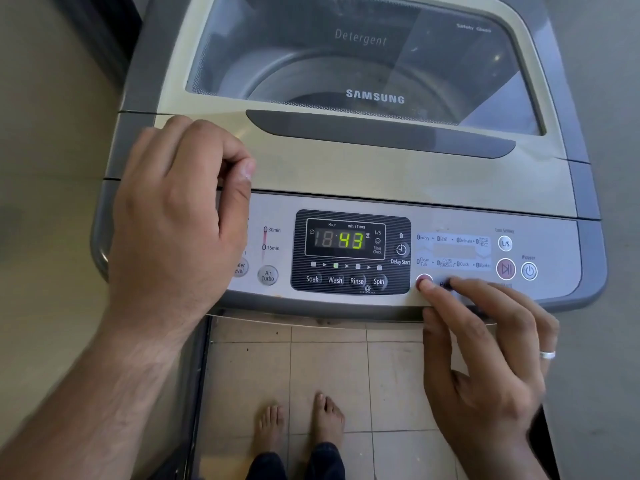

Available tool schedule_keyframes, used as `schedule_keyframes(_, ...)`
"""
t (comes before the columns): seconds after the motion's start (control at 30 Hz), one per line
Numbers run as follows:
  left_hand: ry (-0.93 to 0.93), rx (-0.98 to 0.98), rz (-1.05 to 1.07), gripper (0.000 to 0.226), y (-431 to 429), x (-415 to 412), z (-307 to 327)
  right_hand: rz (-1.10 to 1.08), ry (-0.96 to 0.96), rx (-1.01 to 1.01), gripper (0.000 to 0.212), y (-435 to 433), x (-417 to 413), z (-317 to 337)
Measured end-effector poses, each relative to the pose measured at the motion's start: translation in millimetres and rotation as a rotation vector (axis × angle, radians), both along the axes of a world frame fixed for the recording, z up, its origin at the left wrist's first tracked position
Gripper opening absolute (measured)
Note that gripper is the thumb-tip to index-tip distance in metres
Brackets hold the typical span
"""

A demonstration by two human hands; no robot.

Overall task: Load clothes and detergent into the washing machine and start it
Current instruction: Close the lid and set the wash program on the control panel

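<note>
1. Bare feet [299, 422], nearest, on the tiled floor [329, 368] in front of the washing machine [381, 174].
2. Right hand [485, 358], near right: empty, ring on one finger, fingers spread; one fingertip [427, 285] rests on a round red button [423, 279] at the near edge of the control panel [450, 221]. That button's label is covered by the fingers.
3. Left hand [176, 216], left: loosely curled, holding nothing, resting on the machine's left corner and hiding part of the water-level button [240, 268].
4. Display [346, 239], panel centre: lit, reads 43; a green lamp glows above Wash [335, 280].
5. Start/pause button [505, 269] and power button [529, 271], panel right: neither touched.
6. Lid [346, 168], farther: closed. Glass window [363, 57], marked Detergent and Samsung, shows the drum rim.

Progress, as judged: machine powered, lid shut, a cycle being chosen; pressing start appears to remain.

Unclear: reflections on the glass prevent telling whether clothes or detergent are inside. Small cycle labels are hard to read. The machine's far end is cut off.
</note>
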State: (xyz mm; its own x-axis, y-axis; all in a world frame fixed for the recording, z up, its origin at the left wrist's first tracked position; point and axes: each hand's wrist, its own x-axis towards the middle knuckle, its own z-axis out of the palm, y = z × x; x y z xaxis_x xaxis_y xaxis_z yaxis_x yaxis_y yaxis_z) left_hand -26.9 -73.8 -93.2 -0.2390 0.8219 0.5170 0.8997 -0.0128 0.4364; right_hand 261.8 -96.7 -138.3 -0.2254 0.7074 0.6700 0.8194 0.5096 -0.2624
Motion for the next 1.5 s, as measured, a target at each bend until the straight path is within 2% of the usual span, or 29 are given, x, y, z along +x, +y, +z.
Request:
schedule_keyframes(0.23, 0.001, 0.003, 0.000, 0.019, -1, 0, 0, 0.140, -0.063, -0.046, 0.042, -20, -39, -2)
schedule_keyframes(0.7, 0.001, -0.004, 0.007, 0.019, 0, 0, 1, 0.044, -0.122, -0.055, 0.062, -30, -58, -10)
schedule_keyframes(1.07, -0.009, 0.001, 0.008, 0.017, -1, 1, 3, 0.011, -0.032, -0.174, 0.052, -36, -73, -1)
schedule_keyframes(1.2, -0.122, 0.039, -0.017, 0.018, 0, -4, 2, 0.016, -0.030, -0.173, 0.061, -39, -75, -1)
schedule_keyframes(1.37, -0.198, 0.063, -0.006, 0.016, 0, -8, 3, 0.054, -0.025, -0.146, 0.046, -56, -104, 7)
schedule_keyframes(1.5, -0.276, 0.095, 0.034, 0.014, 0, -8, 3, 0.047, -0.089, -0.218, 0.054, -54, -128, 11)
